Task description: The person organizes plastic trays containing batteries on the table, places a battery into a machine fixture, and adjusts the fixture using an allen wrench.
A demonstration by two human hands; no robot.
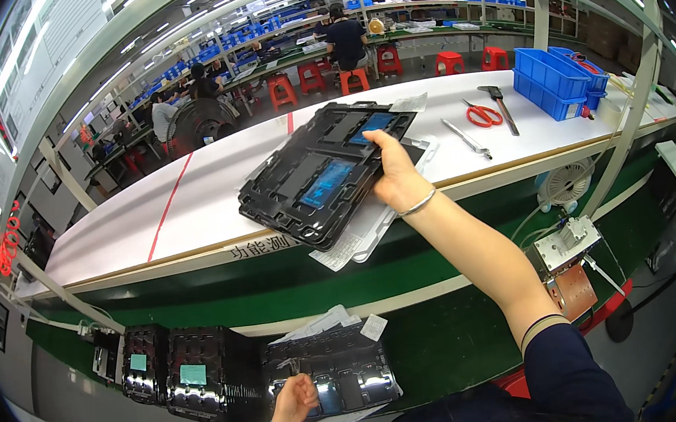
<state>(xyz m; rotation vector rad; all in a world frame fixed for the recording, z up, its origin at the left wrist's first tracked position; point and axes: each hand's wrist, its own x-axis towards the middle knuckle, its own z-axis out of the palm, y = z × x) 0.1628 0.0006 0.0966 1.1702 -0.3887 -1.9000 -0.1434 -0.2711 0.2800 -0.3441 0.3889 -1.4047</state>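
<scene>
My right hand [394, 172] reaches up to the white shelf and grips the right edge of a black plastic tray [282, 185], thumb on top. The tray is tilted, and flat parts with shiny blue film [327, 184] sit in its recesses. Under it are a white tray [430, 148] and a printed sheet [347, 244]. Lower down, my left hand [295, 398] is closed, fingers curled, over a second black tray [362, 365] on the green bench; what it holds, if anything, I cannot make out. Papers [317, 325] stick out behind this tray.
Stacked black trays [197, 403] with green labels stand at the left. On the shelf lie red-handled scissors [483, 115], a caliper-like tool [499, 108], a silver tool [466, 138] and blue bins [549, 90]. A small fan [564, 185] and metal fixture [564, 246] are at right.
</scene>
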